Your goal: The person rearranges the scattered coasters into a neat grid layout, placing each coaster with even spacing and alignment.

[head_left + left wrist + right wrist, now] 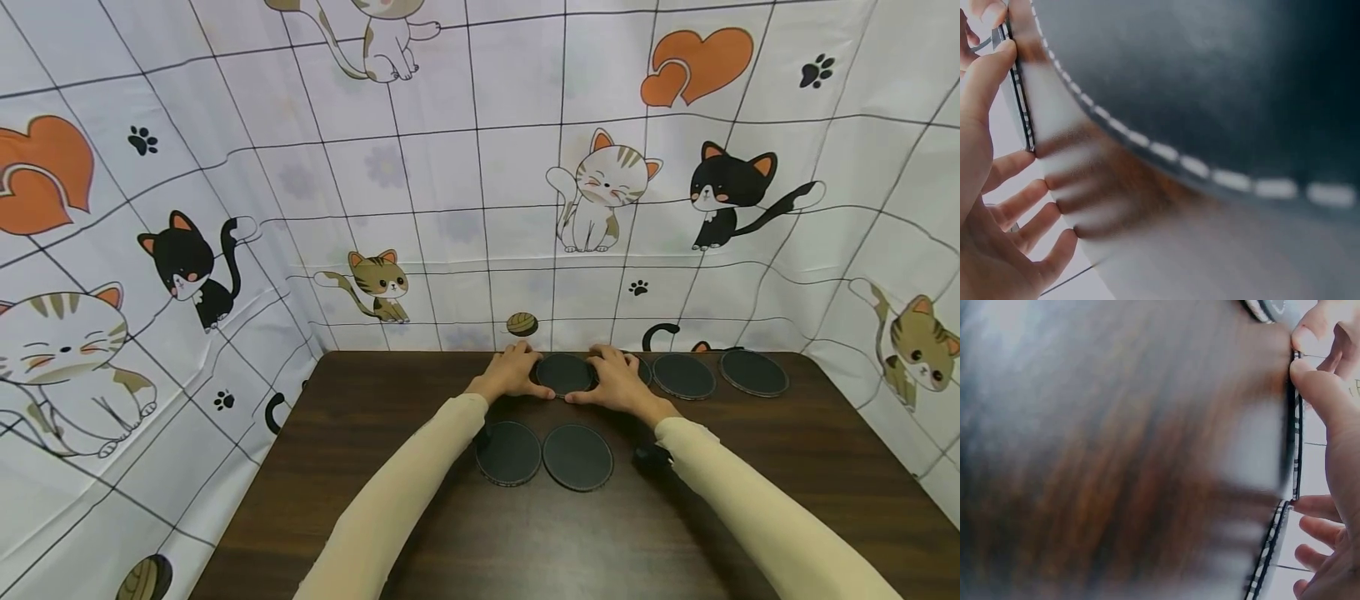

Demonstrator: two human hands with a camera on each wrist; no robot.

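Coaster [564, 374]: thin, stiff, light disc with stitched rim, flat on bench [375, 500]. Left hand [513, 372] and right hand [619, 381] pinch opposite edges; likely best lifted by rim.

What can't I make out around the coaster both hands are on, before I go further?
- Head view: the left hand and right hand cover both sides of the middle coaster; how many lie there is unclear.
- Head view: the right hand hides most of another coaster behind it.
- Left wrist view: the near coaster is blurred and blocks the table.
- Right wrist view: the table is smeared.
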